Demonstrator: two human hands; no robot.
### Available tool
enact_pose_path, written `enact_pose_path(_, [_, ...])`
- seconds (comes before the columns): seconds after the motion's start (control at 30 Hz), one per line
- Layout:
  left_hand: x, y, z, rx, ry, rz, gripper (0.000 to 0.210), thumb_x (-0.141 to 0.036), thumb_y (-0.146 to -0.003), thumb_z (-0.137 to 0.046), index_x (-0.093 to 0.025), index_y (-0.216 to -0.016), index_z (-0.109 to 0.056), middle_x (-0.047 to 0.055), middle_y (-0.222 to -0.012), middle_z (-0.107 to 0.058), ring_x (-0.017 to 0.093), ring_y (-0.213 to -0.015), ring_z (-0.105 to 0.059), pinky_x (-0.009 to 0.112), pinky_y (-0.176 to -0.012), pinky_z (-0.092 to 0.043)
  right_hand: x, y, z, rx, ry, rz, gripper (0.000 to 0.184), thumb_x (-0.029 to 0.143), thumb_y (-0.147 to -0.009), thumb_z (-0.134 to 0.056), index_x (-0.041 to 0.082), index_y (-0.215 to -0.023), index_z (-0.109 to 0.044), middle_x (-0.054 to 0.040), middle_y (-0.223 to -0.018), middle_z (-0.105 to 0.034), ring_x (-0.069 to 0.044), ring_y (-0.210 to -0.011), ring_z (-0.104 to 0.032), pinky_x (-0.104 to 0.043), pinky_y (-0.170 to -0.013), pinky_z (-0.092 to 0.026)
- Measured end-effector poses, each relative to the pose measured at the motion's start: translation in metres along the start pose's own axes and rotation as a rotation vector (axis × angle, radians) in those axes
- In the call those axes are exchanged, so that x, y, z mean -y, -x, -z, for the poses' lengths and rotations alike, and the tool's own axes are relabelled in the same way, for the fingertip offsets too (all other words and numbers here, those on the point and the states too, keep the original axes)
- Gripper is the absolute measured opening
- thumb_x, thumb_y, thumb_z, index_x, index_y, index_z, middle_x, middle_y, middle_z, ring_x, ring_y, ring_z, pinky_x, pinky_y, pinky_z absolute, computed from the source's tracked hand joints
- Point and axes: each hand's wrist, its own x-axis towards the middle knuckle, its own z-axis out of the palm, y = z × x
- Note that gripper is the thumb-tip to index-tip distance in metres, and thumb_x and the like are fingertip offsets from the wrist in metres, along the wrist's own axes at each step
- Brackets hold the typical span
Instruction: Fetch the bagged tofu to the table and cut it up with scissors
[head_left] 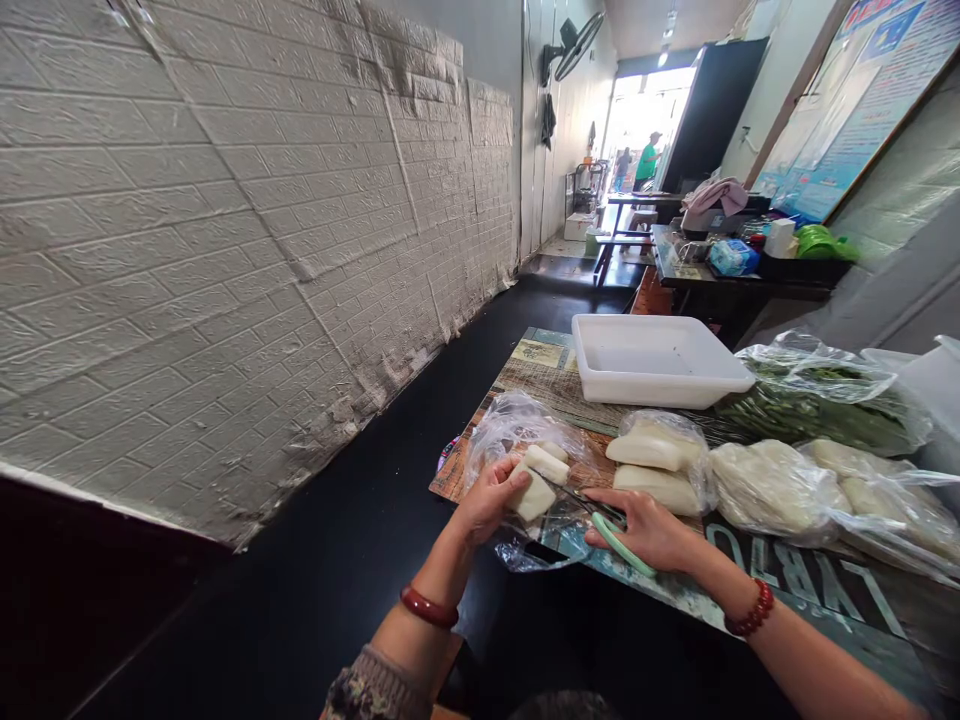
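My left hand point(489, 500) grips a pale, soft-looking white slab point(534, 497) by its left side, fingers wrapped around it. In my right hand point(636, 528) is a pair of scissors with mint-green handles point(621, 546); their dark blades point left and reach the slab's upper part. Whether the blades are parted there is too small to tell. Beneath and around the slab lies a crumpled clear plastic bag point(495, 430). To the right, more white slabs point(651, 490) sit stacked, partly in clear plastic.
A white plastic tub point(660, 392) stands at the table's far side. Bagged pale slabs point(772, 485) and a bag of green leaves point(832, 405) lie on the right. The patterned table point(555, 395) ends on the left, beside a black floor point(360, 520). Beyond is a cluttered dark table point(750, 285).
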Motion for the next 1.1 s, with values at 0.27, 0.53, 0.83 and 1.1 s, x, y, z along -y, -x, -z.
enact_pose_path(0.27, [-0.002,0.000,-0.004,0.049,-0.047,0.024,0.048,-0.048,-0.067,-0.082,-0.012,-0.097,-0.073,0.006,-0.076,-0.071,0.013,-0.063,-0.063,0.022,-0.061,-0.046,0.010,-0.009,-0.002,0.108,0.069,-0.022,0.063,0.047,-0.074,-0.069,0.015,-0.129,-0.063,-0.0055,-0.089,-0.074,-0.020,-0.073,-0.062,-0.029,-0.065,-0.050])
enact_pose_path(0.53, [0.002,-0.002,0.007,0.051,-0.054,0.059,0.046,-0.047,-0.071,-0.080,-0.011,-0.100,-0.074,0.007,-0.077,-0.072,0.013,-0.061,-0.063,0.023,-0.060,-0.047,0.009,-0.015,-0.005,0.085,-0.012,-0.030,0.061,0.048,-0.074,-0.069,0.013,-0.124,-0.067,-0.0107,-0.109,-0.075,-0.029,-0.094,-0.069,-0.039,-0.086,-0.054])
enact_pose_path(0.83, [0.003,-0.006,0.013,0.050,-0.048,0.063,0.043,-0.045,-0.069,-0.081,-0.011,-0.096,-0.075,0.007,-0.074,-0.072,0.013,-0.059,-0.062,0.021,-0.058,-0.045,0.002,-0.018,-0.009,0.066,-0.097,0.063,0.047,0.043,-0.077,-0.068,0.015,-0.114,-0.073,-0.0113,-0.114,-0.074,-0.032,-0.103,-0.068,-0.043,-0.094,-0.052])
enact_pose_path(1.1, [0.003,-0.005,0.013,0.006,-0.078,0.048,0.040,-0.042,-0.067,-0.083,-0.011,-0.091,-0.075,0.007,-0.076,-0.072,0.013,-0.060,-0.062,0.022,-0.058,-0.045,0.003,-0.018,-0.007,0.083,-0.100,0.105,0.030,0.040,-0.082,-0.061,0.019,-0.096,-0.076,-0.0030,-0.086,-0.076,-0.024,-0.082,-0.068,-0.030,-0.071,-0.053])
